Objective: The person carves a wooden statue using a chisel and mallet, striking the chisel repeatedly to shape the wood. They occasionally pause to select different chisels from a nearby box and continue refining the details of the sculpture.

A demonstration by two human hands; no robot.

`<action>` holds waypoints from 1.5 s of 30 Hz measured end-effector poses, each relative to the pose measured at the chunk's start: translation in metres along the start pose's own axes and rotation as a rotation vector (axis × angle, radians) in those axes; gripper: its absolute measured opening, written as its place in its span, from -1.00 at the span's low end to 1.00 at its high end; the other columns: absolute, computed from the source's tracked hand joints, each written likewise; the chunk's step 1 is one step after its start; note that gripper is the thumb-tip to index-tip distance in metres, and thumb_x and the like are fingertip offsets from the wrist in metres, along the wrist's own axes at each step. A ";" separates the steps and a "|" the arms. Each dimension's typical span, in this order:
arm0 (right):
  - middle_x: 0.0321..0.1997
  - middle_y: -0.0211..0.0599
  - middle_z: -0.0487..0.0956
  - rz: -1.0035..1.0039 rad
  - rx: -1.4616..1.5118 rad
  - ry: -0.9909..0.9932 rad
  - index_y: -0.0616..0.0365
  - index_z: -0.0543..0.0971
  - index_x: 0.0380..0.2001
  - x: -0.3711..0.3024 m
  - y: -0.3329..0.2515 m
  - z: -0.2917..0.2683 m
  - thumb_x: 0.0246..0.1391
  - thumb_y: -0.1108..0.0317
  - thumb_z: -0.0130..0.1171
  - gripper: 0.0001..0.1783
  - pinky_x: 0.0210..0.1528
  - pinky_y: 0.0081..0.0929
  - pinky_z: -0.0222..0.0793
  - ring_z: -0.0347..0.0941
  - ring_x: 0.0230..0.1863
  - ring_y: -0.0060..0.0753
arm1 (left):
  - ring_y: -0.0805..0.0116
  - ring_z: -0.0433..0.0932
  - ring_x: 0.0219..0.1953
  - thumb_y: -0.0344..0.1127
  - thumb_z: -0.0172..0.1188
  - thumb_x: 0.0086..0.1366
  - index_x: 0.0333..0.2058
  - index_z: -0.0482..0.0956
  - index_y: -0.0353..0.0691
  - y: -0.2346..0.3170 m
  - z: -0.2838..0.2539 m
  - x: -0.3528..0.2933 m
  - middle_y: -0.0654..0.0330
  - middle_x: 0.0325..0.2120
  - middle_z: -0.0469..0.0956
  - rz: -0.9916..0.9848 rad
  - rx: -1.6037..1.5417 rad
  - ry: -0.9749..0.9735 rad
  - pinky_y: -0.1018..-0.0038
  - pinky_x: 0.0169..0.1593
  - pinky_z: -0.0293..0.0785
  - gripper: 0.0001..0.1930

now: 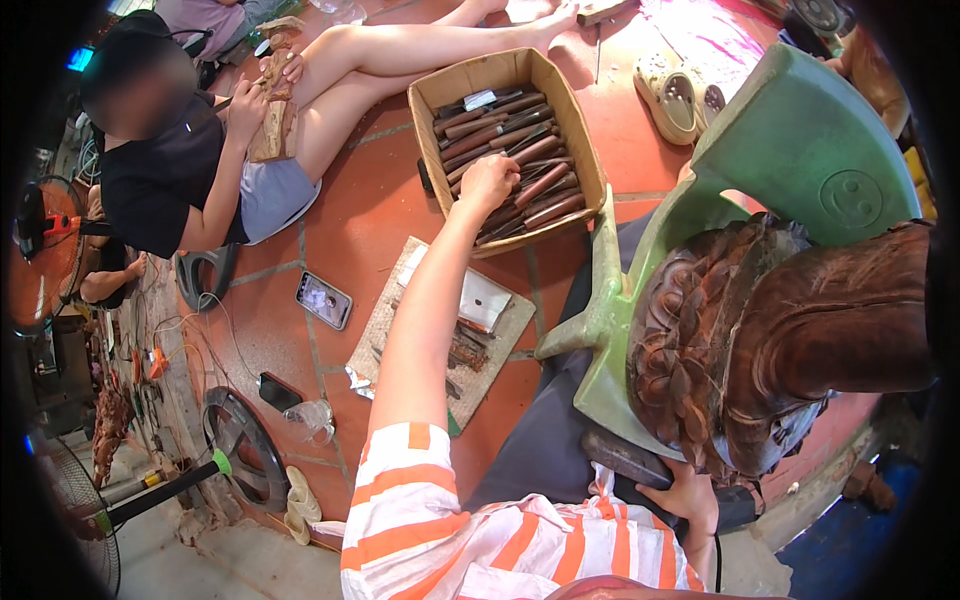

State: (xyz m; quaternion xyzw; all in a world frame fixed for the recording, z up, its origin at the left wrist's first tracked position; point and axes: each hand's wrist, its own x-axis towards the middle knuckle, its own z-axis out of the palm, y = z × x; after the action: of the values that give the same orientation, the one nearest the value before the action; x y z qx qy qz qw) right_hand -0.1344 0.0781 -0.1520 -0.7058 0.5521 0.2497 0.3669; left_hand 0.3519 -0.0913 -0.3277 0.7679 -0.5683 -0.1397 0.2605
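Note:
My left hand (487,180) reaches far forward into a cardboard box (580,130) full of several wooden-handled chisels (520,165). Its fingers curl down onto one of the handles. A large dark carved wooden piece (760,340) with braided relief rests against a green plastic stool (800,150) tipped across my lap. My right hand (688,497) is low under the carving, fingers wrapped on a dark flat block (625,455) at the stool's lower edge.
A woven mat (400,320) with more tools lies on the red tile floor, beside a phone (323,299). Another person (170,170) sits at the left, working a small wooden carving (275,115). Sandals (680,95), a fan (45,250) and a black wheel (245,445) are nearby.

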 end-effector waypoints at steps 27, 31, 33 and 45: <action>-0.15 -0.07 0.58 -0.066 0.021 0.101 0.12 0.59 -0.14 0.000 0.008 0.012 -0.35 0.04 0.41 -0.37 -0.02 -0.32 0.37 0.50 -0.08 -0.09 | 0.05 0.58 -0.34 -0.41 0.10 0.05 -0.46 0.63 -0.15 -0.008 -0.043 -0.017 0.06 -0.49 0.60 0.007 0.067 -0.047 0.22 -0.27 0.48 -0.88; -0.15 -0.06 0.58 0.063 0.133 -0.012 0.12 0.59 -0.14 -0.002 -0.006 0.000 -0.35 0.03 0.42 -0.36 -0.01 -0.32 0.37 0.49 -0.07 -0.08 | 0.03 0.57 -0.32 -0.39 0.10 0.07 -0.44 0.63 -0.15 -0.012 -0.038 -0.019 0.05 -0.45 0.60 0.014 0.112 -0.028 0.21 -0.26 0.48 -0.87; -0.15 -0.07 0.58 0.083 0.133 -0.020 0.11 0.59 -0.14 -0.002 -0.009 -0.002 -0.35 0.03 0.42 -0.36 -0.01 -0.31 0.36 0.48 -0.07 -0.08 | 0.03 0.57 -0.31 -0.40 0.10 0.06 -0.45 0.62 -0.15 -0.009 -0.039 -0.019 0.04 -0.44 0.60 -0.002 0.117 -0.035 0.21 -0.26 0.49 -0.88; -0.05 -0.09 0.53 -0.175 -0.069 0.207 0.04 0.57 -0.09 -0.001 0.024 0.026 -0.33 0.04 0.41 -0.36 0.02 -0.27 0.35 0.44 0.01 -0.06 | 0.12 0.52 -0.18 -0.33 0.21 0.07 -0.39 0.62 -0.23 -0.001 -0.039 -0.027 0.12 -0.31 0.53 0.188 0.065 -0.021 0.29 -0.13 0.45 -0.86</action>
State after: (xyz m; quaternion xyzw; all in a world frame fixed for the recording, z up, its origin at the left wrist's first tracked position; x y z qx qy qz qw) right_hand -0.1560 0.0965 -0.1733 -0.7853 0.5146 0.1615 0.3041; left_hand 0.3641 -0.0565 -0.2987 0.7176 -0.6448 -0.1042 0.2417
